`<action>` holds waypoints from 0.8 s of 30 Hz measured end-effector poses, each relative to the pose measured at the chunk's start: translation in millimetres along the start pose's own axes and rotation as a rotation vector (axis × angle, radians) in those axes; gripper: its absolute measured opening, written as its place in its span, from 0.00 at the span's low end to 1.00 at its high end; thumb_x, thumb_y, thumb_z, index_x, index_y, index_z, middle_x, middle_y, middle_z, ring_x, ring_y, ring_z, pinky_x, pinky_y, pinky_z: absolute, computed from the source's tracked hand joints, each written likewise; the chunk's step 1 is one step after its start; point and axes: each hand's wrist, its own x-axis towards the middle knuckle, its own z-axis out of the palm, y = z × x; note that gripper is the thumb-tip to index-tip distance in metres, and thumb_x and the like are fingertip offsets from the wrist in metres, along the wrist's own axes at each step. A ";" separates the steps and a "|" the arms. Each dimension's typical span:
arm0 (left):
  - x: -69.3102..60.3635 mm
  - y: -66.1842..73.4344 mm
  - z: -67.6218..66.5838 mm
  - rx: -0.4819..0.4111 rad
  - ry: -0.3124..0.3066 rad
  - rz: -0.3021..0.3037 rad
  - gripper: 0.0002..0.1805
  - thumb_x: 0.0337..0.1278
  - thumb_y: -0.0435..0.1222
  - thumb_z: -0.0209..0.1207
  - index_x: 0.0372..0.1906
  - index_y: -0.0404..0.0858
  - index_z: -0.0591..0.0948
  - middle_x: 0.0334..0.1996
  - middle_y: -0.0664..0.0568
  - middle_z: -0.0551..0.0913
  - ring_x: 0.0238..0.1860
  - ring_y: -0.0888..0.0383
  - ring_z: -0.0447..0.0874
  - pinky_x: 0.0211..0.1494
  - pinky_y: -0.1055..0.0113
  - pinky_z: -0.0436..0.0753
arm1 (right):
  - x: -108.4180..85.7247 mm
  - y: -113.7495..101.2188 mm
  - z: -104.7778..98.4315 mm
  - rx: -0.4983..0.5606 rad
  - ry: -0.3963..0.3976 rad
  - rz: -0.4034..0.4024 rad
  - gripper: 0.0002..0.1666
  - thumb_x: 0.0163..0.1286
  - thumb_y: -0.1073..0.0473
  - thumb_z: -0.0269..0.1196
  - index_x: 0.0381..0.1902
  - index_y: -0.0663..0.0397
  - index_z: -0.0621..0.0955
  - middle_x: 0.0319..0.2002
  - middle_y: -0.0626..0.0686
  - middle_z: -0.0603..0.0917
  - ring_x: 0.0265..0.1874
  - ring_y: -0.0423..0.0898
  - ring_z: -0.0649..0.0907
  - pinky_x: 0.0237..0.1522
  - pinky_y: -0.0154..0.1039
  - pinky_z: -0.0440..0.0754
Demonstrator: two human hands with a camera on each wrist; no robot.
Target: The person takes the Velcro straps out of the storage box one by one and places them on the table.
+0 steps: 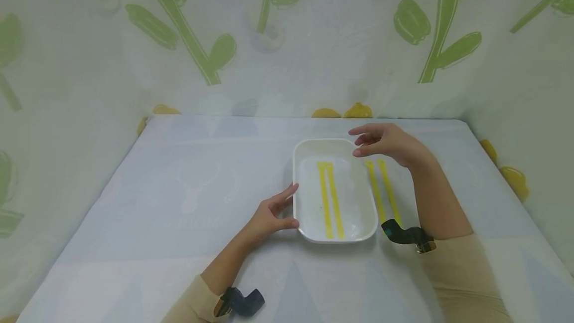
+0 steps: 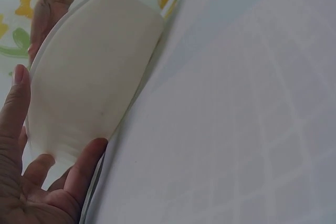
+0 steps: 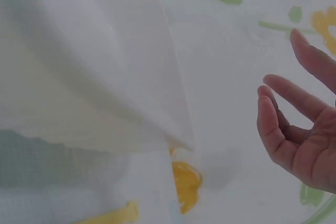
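Observation:
A white rectangular tray (image 1: 335,241) stands on the table with two long yellow strips (image 1: 325,201) lying inside it. Against its left side rests my left hand (image 1: 270,216), thumb and fingers spread and touching the wall. The left wrist view has this hand (image 2: 50,182) with its fingertips on the outer wall of the tray (image 2: 97,72). My right hand (image 1: 390,143) hovers over the back right corner, fingers loosely bent, holding nothing. In the right wrist view that hand (image 3: 310,124) is apart from the tray (image 3: 68,93).
Two more yellow strips (image 1: 389,188) lie on the table (image 1: 202,173) to the right of the tray, below the right forearm. A pale curtain (image 1: 314,64) with green leaf prints hangs behind the table. Dark wrist-worn devices are on both arms.

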 end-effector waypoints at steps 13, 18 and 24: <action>0.3 -2.6 0.2 0.004 -0.011 0.016 0.52 0.35 0.50 0.73 0.71 0.46 0.63 0.72 0.61 0.56 0.71 0.52 0.58 0.63 0.61 0.72 | 31.3 -18.5 25.9 0.002 -0.066 -0.006 0.34 0.57 0.58 0.70 0.61 0.60 0.74 0.57 0.67 0.75 0.55 0.56 0.75 0.62 0.54 0.70; 0.8 -2.0 1.5 0.024 -0.016 0.011 0.51 0.36 0.51 0.72 0.71 0.47 0.62 0.73 0.60 0.55 0.71 0.52 0.58 0.64 0.60 0.71 | 42.5 -16.4 36.9 -0.009 -0.087 0.020 0.34 0.57 0.57 0.70 0.61 0.60 0.74 0.56 0.66 0.77 0.54 0.56 0.76 0.62 0.55 0.70; 0.3 -1.1 -0.7 0.032 -0.015 -0.005 0.49 0.40 0.47 0.72 0.71 0.48 0.62 0.73 0.61 0.55 0.72 0.52 0.58 0.64 0.60 0.71 | 59.2 -9.9 49.5 -0.055 -0.077 0.118 0.36 0.57 0.53 0.70 0.62 0.55 0.74 0.55 0.61 0.77 0.55 0.56 0.76 0.62 0.56 0.70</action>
